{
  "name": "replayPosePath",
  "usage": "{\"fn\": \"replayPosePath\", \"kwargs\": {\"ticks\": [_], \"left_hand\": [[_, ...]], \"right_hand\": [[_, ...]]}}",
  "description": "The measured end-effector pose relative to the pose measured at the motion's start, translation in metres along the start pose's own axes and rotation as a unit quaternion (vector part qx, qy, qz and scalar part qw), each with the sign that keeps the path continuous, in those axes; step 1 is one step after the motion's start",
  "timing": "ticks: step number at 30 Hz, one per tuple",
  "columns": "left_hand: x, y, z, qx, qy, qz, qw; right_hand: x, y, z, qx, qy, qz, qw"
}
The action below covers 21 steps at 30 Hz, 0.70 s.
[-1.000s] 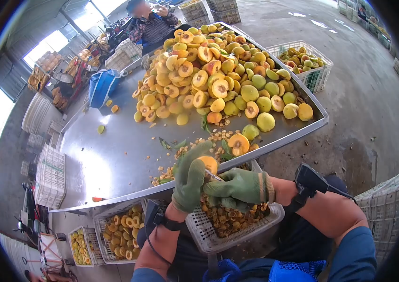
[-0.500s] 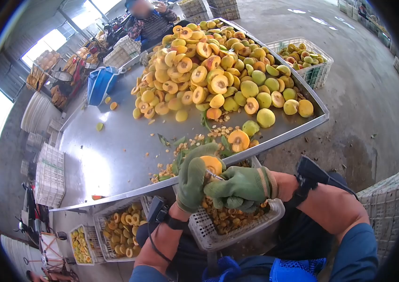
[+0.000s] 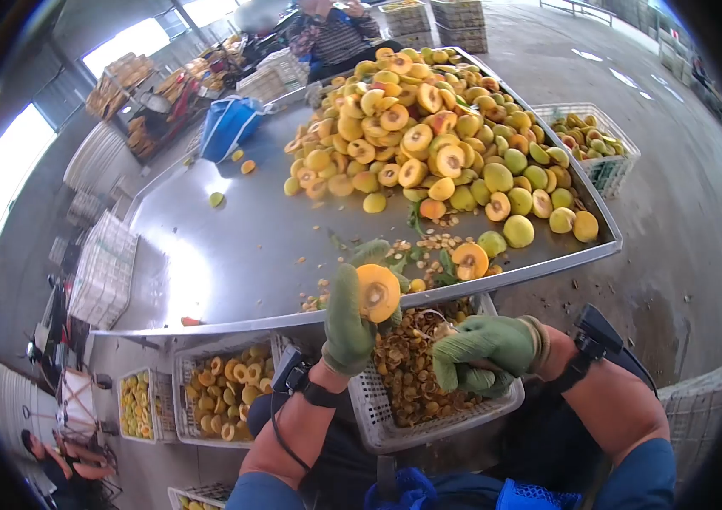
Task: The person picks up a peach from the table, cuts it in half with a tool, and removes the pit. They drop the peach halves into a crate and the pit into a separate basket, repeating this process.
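Note:
A halved yellow fruit (image 3: 379, 292) is in my gloved left hand (image 3: 349, 327), its cut face turned towards me with a brown centre. My gloved right hand (image 3: 484, 353) is closed around a small tool (image 3: 442, 323) whose thin curved metal end points up and left, apart from the fruit. Under both hands, a white basket (image 3: 395, 438) holds brown scraps and pits (image 3: 416, 374). Beyond them, a large heap of whole and halved fruit (image 3: 429, 127) lies on the metal table (image 3: 233, 246), with loose pits and leaves near its front edge.
A blue bag (image 3: 231, 127) sits at the table's left. Fruit fills a crate (image 3: 616, 174) on the right and crates (image 3: 182, 412) at lower left. Stacked crates (image 3: 104, 270) stand left of the table. One person (image 3: 340, 38) is behind the table, another (image 3: 72, 463) at lower left.
My right hand and the tool have moved right, away from the fruit. The fruit half in my left hand now shows its full cut face. The camera view has shifted left.

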<state>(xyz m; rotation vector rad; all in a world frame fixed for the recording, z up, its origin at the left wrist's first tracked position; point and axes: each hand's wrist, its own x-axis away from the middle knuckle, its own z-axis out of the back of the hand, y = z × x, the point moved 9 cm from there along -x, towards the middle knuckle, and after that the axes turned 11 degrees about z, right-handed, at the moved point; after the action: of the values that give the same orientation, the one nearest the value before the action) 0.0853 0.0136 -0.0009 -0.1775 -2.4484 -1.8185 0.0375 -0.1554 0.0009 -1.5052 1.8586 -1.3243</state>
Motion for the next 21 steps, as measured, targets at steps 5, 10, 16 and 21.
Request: {"fn": "replayPosePath", "kwargs": {"ticks": [5,10,16,21], "left_hand": [[0.031,0.015,-0.005,-0.260,0.016,-0.117,0.958],[0.046,-0.001,0.018,-0.493,0.077,-0.219,0.839],[0.086,-0.022,0.031,-0.193,0.033,0.080,0.977],[0.084,-0.042,0.006,-0.118,-0.010,0.067,0.991]], "right_hand": [[0.017,-0.002,-0.013,0.118,0.147,-0.031,0.982],[0.040,-0.008,-0.033,0.197,0.208,0.041,0.957],[0.048,-0.007,-0.052,0.222,0.214,0.099,0.946],[0.014,0.010,-0.061,0.456,0.143,0.257,0.840]]}}
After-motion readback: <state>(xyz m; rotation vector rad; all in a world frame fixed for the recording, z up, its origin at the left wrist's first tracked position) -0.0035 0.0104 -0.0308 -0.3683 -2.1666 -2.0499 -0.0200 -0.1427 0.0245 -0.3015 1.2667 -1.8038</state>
